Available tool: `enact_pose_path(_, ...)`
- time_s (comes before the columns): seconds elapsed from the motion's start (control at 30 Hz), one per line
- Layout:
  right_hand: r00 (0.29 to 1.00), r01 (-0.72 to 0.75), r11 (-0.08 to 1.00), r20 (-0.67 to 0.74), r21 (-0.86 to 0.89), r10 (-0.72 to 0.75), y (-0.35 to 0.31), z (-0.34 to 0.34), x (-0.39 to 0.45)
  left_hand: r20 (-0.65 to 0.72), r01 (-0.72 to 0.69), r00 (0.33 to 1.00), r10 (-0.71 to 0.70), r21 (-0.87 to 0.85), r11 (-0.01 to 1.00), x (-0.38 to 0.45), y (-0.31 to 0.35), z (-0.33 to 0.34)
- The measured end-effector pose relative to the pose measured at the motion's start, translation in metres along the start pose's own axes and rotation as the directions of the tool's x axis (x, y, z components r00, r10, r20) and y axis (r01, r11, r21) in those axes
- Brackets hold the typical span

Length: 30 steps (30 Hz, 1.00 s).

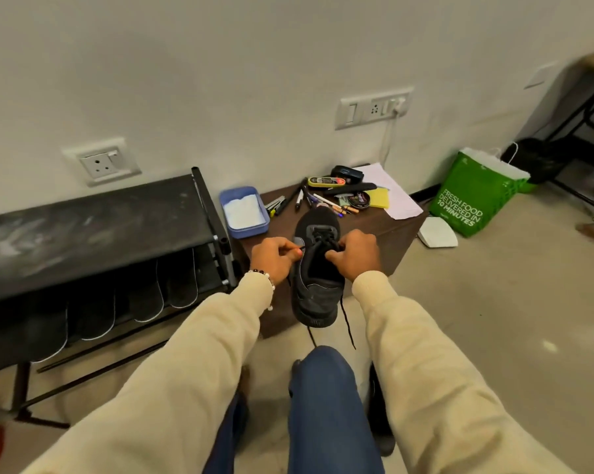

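Observation:
A black sneaker [318,282] lies on a low brown table [384,230], toe pointing away from me and heel over the near edge. My left hand [273,258] pinches a black lace end at the shoe's left side. My right hand [355,254] grips the lace at the eyelets on the right side. Loose lace ends [347,323] hang down past the heel toward my knee.
A blue tray of white powder [244,210], pens, a polish tin [361,201] and papers lie behind the shoe. A black shoe rack [94,234] stands left. A green paper bag [473,196] and a white pad [437,232] sit on the floor right.

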State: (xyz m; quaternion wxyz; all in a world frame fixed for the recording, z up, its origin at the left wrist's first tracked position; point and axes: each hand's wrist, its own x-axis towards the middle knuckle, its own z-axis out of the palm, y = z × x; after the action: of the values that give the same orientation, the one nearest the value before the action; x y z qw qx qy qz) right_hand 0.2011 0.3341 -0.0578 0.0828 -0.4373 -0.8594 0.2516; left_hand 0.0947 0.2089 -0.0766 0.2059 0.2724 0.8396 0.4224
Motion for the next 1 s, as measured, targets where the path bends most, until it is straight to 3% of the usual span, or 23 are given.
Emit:
enact_pose_path(0.2,0.995,-0.03,0.999,0.092,-0.031,0.032,-0.017,0.046,0.051,-0.048,0.061,0.997,-0.06,0.013,0.998,0.053,-0.042,-0.001)
enact_pose_path(0.53,0.993,0.017,0.997,0.117,-0.07,-0.009,-0.022,0.099,0.105,-0.094,0.152,0.984,-0.151,0.002,0.988,0.11,-0.082,0.014)
enact_pose_path(0.67,0.988,0.002,1.0,0.157,-0.007,-0.001,-0.014,0.106,0.112,-0.102,0.162,0.982,-0.159,0.022,0.987,0.119,-0.086,0.022)
enact_pose_path(0.77,0.969,-0.047,0.985,0.245,0.168,0.004,-0.005,0.093,0.119,-0.137,0.146,0.98,-0.147,-0.014,0.989,0.128,-0.082,0.026)
enact_pose_path(0.93,0.994,-0.096,0.94,-0.019,0.326,0.107,0.005,0.07,0.14,-0.124,0.079,0.989,-0.078,0.009,0.997,0.152,-0.061,0.029)
enact_pose_path(1.0,0.994,-0.104,0.931,0.019,0.35,0.104,0.005,0.074,0.147,-0.09,0.071,0.994,-0.068,0.028,0.997,0.164,-0.055,0.033)
